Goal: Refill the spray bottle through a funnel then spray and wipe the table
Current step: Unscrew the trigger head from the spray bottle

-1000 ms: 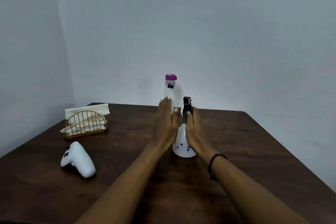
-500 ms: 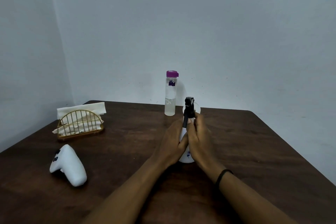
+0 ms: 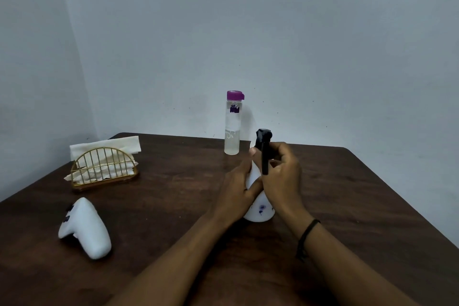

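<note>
A white spray bottle point(image 3: 259, 208) with small purple flowers and a black trigger head point(image 3: 263, 141) stands upright near the middle of the dark wooden table point(image 3: 173, 206). My left hand point(image 3: 237, 191) grips the bottle's body from the left. My right hand point(image 3: 282, 176) is curled round its neck just under the trigger head. Behind it stands a clear water bottle point(image 3: 232, 129) with a purple cap, partly filled with clear liquid. No funnel is in view.
A gold wire holder with white napkins point(image 3: 104, 164) sits at the back left. A white game-controller-shaped object point(image 3: 84, 228) lies at the front left. Pale walls close the table's far and left sides; its right edge runs diagonally.
Both hands went from flat palms held beside the spray bottle to closing round it. The left now grips the body and the right the neck.
</note>
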The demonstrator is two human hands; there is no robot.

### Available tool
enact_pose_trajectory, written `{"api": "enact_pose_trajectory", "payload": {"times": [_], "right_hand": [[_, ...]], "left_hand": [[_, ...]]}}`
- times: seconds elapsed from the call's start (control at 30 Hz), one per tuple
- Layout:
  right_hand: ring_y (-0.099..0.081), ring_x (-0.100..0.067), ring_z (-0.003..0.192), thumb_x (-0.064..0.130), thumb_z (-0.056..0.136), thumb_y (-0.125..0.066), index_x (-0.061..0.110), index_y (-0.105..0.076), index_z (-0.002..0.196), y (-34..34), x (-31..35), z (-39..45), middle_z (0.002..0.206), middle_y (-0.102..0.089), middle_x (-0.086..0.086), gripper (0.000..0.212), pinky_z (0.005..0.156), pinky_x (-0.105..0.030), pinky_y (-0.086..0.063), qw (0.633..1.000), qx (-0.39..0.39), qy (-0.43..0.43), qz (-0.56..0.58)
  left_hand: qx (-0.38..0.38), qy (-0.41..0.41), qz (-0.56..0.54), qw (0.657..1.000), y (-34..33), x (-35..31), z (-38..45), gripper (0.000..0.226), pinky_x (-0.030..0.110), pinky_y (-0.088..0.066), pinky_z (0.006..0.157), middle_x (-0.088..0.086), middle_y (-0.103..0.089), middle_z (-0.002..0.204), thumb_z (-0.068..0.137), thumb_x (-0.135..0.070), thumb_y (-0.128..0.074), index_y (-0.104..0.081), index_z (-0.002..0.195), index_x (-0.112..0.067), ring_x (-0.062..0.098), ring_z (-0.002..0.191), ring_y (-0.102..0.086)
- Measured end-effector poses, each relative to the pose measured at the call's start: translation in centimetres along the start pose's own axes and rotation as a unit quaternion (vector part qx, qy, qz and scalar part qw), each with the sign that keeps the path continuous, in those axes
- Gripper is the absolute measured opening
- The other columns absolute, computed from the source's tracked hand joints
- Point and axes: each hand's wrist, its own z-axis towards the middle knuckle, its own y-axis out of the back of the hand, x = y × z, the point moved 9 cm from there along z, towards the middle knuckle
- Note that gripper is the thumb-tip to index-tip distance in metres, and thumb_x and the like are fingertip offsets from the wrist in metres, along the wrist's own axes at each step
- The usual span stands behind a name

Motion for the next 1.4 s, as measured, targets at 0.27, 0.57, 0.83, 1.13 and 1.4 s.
{"api": "enact_pose_trajectory", "payload": {"times": [0.27, 0.57, 0.83, 1.13, 1.4], "right_hand": [[-0.069, -0.005, 0.091, 0.012, 0.096, -0.061, 0.027, -0.066, 0.108, -1.2, -0.2, 0.4, 0.106, -0.070, -0.006, 0.019, 0.073, -0.015, -0.053, 0.989, 0.112, -0.046, 0.084], [-0.070, -0.024, 0.107, 0.006, 0.094, -0.059, 0.011, -0.060, 0.127, -1.0, -2.4, 0.5, 0.117, -0.073, -0.010, 0.034, 0.089, -0.034, -0.057, 0.947, 0.143, -0.172, 0.229], [-0.053, -0.001, 0.068, 0.010, 0.082, -0.062, 0.027, -0.049, 0.088, 5.2, -1.0, -1.1, 0.078, -0.053, 0.005, 0.023, 0.059, -0.020, -0.043, 0.987, -0.145, -0.015, 0.061], [-0.053, -0.012, 0.044, 0.031, 0.094, -0.062, 0.012, -0.067, 0.061, 0.3, 6.8, -5.7, 0.057, -0.063, 0.003, 0.039, 0.041, -0.031, -0.043, 0.887, -0.027, 0.388, -0.250], [-0.069, -0.016, 0.094, 0.049, 0.081, -0.074, 0.017, -0.062, 0.124, 0.0, 3.6, -2.2, 0.114, -0.069, 0.002, 0.055, 0.071, -0.033, -0.056, 0.946, -0.019, 0.124, -0.299]], "left_hand": [[-0.019, 0.016, 0.012, 1.000, 0.4, 0.0, 0.0, 0.025, 0.006, -0.041, 0.066, -0.019, -0.059, 0.090, 0.095, -0.032, -0.057, -0.054, 0.117, -0.020, -0.011, 0.082, -0.058], [-0.031, 0.022, 0.009, 0.999, 0.6, 0.1, -0.1, 0.030, 0.018, -0.051, 0.071, -0.002, -0.068, 0.101, 0.094, -0.037, -0.058, -0.058, 0.116, -0.018, 0.002, 0.087, -0.063], [-0.069, 0.059, 0.030, 0.995, 0.9, 1.1, -0.3, 0.030, 0.020, -0.049, 0.070, -0.006, -0.067, 0.096, 0.088, -0.045, -0.061, -0.060, 0.106, -0.020, 0.005, 0.086, -0.062], [-0.078, 0.072, 0.065, 0.992, 0.9, 1.3, -0.4, 0.028, 0.023, -0.036, 0.060, -0.009, -0.055, 0.082, 0.081, -0.047, -0.044, -0.050, 0.090, -0.021, 0.008, 0.076, -0.052], [-0.108, 0.047, 0.066, 0.991, 1.2, 0.7, -0.8, 0.042, 0.019, -0.041, 0.067, -0.006, -0.060, 0.089, 0.079, -0.056, -0.046, -0.054, 0.095, -0.018, 0.007, 0.083, -0.054]]}}
